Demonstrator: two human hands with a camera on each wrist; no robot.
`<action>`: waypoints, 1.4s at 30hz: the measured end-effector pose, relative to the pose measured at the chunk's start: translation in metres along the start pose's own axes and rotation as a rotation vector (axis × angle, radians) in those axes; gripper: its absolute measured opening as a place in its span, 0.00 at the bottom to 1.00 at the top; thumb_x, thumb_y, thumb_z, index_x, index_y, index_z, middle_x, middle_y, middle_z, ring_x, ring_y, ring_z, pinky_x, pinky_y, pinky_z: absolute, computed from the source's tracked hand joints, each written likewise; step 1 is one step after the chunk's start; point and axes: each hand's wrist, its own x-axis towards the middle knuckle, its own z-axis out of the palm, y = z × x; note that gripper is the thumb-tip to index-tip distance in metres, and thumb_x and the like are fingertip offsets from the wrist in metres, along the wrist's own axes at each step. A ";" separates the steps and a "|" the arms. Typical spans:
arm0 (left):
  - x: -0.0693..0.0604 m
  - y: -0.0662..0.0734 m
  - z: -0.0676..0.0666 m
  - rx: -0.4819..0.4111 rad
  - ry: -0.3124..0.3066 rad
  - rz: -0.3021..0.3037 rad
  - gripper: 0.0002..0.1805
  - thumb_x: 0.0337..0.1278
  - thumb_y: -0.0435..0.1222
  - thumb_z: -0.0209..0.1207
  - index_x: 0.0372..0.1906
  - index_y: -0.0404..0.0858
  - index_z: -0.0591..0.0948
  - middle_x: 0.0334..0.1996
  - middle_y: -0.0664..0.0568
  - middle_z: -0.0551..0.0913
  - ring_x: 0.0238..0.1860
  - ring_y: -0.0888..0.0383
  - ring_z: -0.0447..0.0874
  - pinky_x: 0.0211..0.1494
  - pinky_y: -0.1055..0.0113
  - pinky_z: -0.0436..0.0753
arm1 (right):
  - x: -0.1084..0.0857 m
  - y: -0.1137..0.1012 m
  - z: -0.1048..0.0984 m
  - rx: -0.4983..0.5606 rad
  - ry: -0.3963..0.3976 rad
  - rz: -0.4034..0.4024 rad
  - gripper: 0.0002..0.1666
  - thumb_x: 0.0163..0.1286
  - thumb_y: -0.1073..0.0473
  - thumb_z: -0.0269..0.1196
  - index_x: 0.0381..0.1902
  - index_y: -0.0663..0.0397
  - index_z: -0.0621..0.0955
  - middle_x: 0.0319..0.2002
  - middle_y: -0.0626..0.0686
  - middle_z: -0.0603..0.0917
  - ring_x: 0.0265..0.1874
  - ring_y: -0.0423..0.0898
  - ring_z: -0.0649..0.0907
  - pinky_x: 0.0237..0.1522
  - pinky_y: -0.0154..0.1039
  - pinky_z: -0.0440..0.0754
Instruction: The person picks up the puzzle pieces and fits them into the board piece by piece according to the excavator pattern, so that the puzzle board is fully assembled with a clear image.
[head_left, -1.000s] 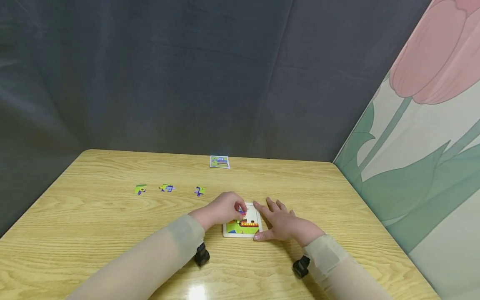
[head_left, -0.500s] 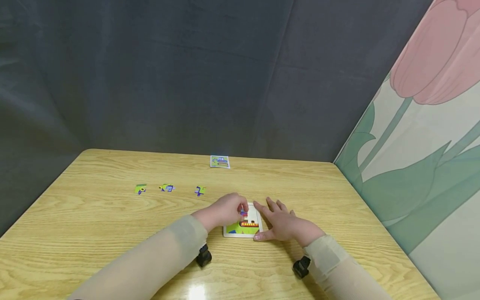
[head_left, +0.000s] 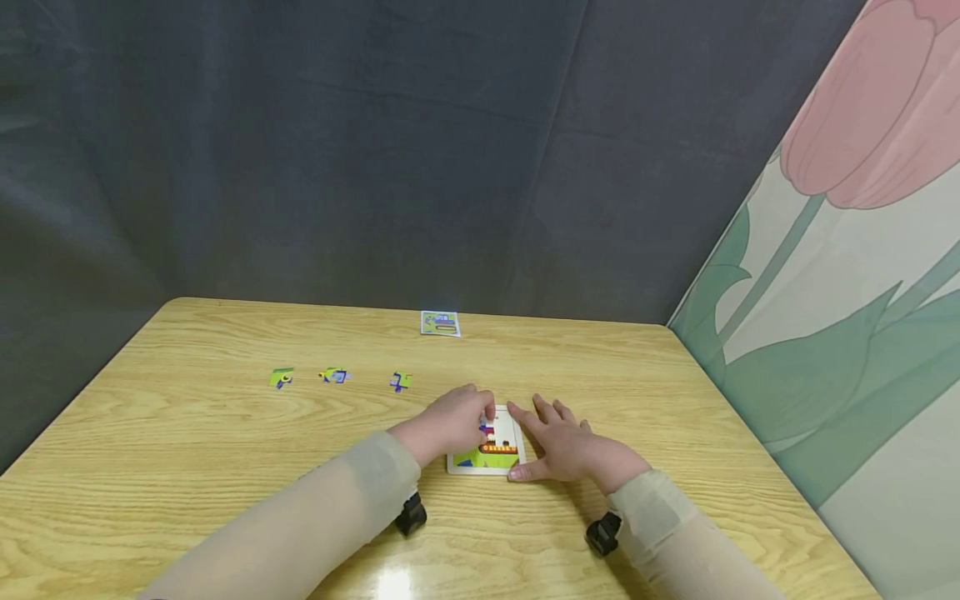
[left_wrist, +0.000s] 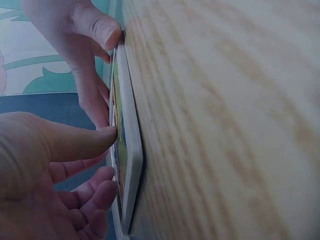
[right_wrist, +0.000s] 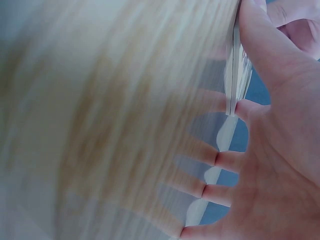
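A white-rimmed puzzle board (head_left: 480,471) lies on the table, part filled with green, yellow and red picture pieces and bare white at its upper right. My left hand (head_left: 450,423) is over its left side, thumb and index finger at a blue-and-red puzzle piece (head_left: 488,432) on the board. In the left wrist view the thumb (left_wrist: 85,142) touches the board's face and the other fingers curl; the piece is largely hidden there. My right hand (head_left: 566,450) lies spread along the right edge, thumb and index finger touching the frame, remaining fingertips on the table.
Loose puzzle pieces lie to the left: a green one (head_left: 282,378), a green-and-blue one (head_left: 334,376) and another (head_left: 400,382) nearer the board. A small picture card (head_left: 440,323) is at the back of the wooden table (head_left: 187,467). A dark curtain (head_left: 360,150) hangs behind.
My left hand has shifted slightly right over the board, its fingers staying at the blue-and-red puzzle piece. The right hand, the board and the loose pieces have kept their places.
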 end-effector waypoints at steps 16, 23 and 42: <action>-0.022 -0.042 -0.047 -0.087 0.079 -0.036 0.09 0.59 0.35 0.67 0.42 0.40 0.79 0.35 0.52 0.73 0.35 0.53 0.71 0.40 0.58 0.72 | -0.002 -0.003 -0.004 0.000 0.007 0.014 0.61 0.56 0.24 0.61 0.80 0.36 0.50 0.77 0.62 0.45 0.73 0.69 0.49 0.59 0.76 0.54; -0.040 -0.074 -0.058 -0.070 0.005 -0.122 0.12 0.51 0.34 0.72 0.39 0.43 0.81 0.31 0.51 0.74 0.32 0.54 0.71 0.36 0.60 0.71 | 0.001 0.001 -0.001 0.012 -0.006 0.021 0.63 0.55 0.23 0.61 0.80 0.35 0.48 0.78 0.60 0.43 0.73 0.68 0.47 0.61 0.76 0.51; -0.052 -0.074 -0.043 -0.108 -0.026 -0.107 0.16 0.45 0.29 0.74 0.32 0.41 0.76 0.27 0.53 0.74 0.30 0.56 0.71 0.36 0.61 0.71 | -0.001 -0.002 -0.003 0.022 0.014 0.026 0.60 0.56 0.26 0.63 0.79 0.34 0.50 0.77 0.62 0.45 0.73 0.69 0.48 0.60 0.76 0.52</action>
